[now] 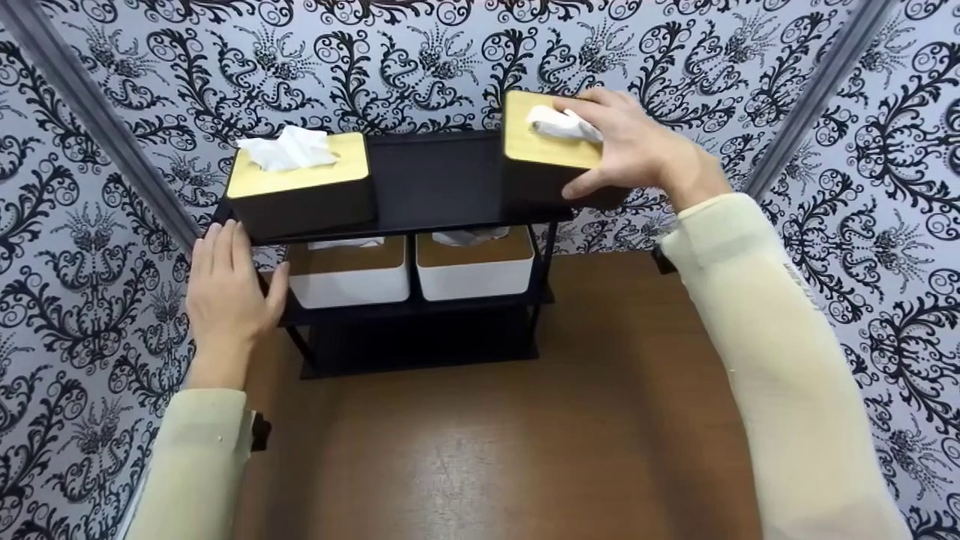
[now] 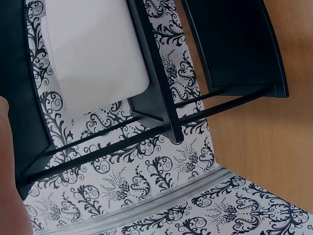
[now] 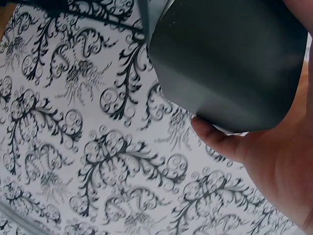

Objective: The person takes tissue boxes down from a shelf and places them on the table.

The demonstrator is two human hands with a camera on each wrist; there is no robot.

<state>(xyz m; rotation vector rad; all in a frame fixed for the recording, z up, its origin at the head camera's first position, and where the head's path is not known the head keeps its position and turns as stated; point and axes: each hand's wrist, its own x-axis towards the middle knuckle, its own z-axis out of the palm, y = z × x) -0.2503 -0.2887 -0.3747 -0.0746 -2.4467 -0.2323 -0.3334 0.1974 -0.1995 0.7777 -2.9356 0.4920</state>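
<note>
My right hand [image 1: 628, 142] grips a black tissue box [image 1: 525, 142] with a yellow wood-look lid, thumb at its front and fingers over the far side. A white tissue sticks out of that lid. In the right wrist view the dark side of the box [image 3: 230, 63] appears beside my thumb; it sits at or just over the right end of the black shelf [image 1: 439, 176], its contact hidden. My left hand [image 1: 229, 296], fingers extended, lies against the shelf's left front corner. Near it a matching black tissue box [image 1: 300, 210] stands on the top board.
On the middle board are two white tissue boxes, one left [image 1: 349, 286] and one right [image 1: 476, 279], with brown lids. The shelf rack stands on a brown wooden surface [image 1: 450, 450]. Patterned walls [image 1: 427, 67] close in behind and at both sides.
</note>
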